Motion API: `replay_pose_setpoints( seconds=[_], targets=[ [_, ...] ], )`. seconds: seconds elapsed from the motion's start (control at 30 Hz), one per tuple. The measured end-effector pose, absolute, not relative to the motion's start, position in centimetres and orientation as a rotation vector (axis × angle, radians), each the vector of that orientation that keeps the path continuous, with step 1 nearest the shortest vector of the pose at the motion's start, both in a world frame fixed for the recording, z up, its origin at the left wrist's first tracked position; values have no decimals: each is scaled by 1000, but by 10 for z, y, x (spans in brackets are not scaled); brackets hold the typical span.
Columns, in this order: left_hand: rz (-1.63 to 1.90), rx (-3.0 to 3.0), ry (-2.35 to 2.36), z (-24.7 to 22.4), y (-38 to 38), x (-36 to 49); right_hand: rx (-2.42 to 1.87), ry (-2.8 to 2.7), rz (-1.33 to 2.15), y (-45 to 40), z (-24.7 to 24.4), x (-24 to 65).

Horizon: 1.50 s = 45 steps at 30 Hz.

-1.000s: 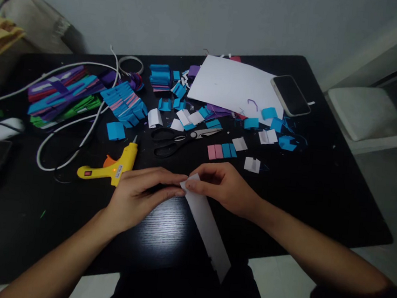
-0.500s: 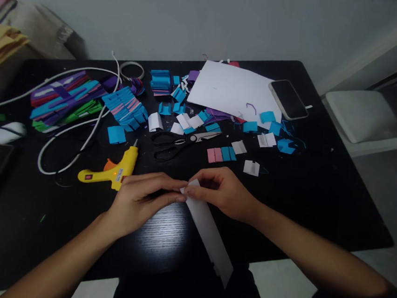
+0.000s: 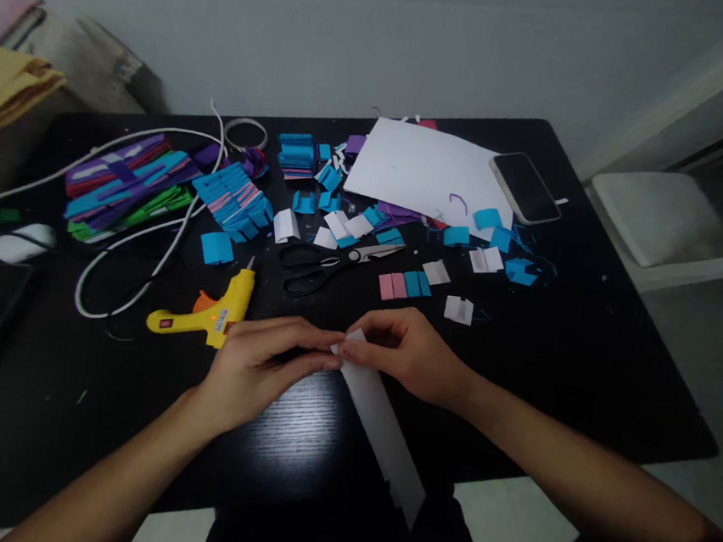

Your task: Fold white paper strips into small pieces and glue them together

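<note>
A long white paper strip [image 3: 384,431] slants down from my fingers toward the table's near edge. My left hand [image 3: 268,369] pinches its upper left corner between thumb and fingers. From the other side, my right hand [image 3: 408,354] grips the same end, thumb on top and fingers curled behind. Just beyond my left hand lies a yellow glue gun [image 3: 223,309] with a small orange light lit. Black-handled scissors [image 3: 337,258] rest further up. Near them sit a pink and blue folded paper piece [image 3: 404,285] and a small white folded piece [image 3: 458,309].
A large white sheet [image 3: 423,166] and a phone [image 3: 525,187] lie at the back right. Bundles of coloured paper strips [image 3: 131,181] and a white cable [image 3: 163,265] cover the left. A white computer mouse [image 3: 24,244] is at far left. Several blue and white scraps are scattered midway.
The view has shifted slightly, so the table's things appear a little lower and to the right. Both hands keep the same hold on the paper strip.
</note>
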State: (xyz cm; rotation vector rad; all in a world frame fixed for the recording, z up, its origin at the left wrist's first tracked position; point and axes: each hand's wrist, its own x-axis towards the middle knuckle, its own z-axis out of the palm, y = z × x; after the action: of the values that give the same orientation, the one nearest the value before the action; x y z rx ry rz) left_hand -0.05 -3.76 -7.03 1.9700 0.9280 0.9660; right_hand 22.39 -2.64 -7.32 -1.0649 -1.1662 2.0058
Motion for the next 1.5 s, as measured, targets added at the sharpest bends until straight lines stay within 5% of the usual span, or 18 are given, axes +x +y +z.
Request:
replay_pose_setpoints(
  seconds=[0.5, 1.5],
  targets=[
    [602, 1633, 1095, -70, -38, 2, -1144, -1189, 1962, -26, -74, 221],
    [625, 1548, 1132, -81, -31, 7, -1194, -1549, 1860, -22, -82, 215]
  ],
)
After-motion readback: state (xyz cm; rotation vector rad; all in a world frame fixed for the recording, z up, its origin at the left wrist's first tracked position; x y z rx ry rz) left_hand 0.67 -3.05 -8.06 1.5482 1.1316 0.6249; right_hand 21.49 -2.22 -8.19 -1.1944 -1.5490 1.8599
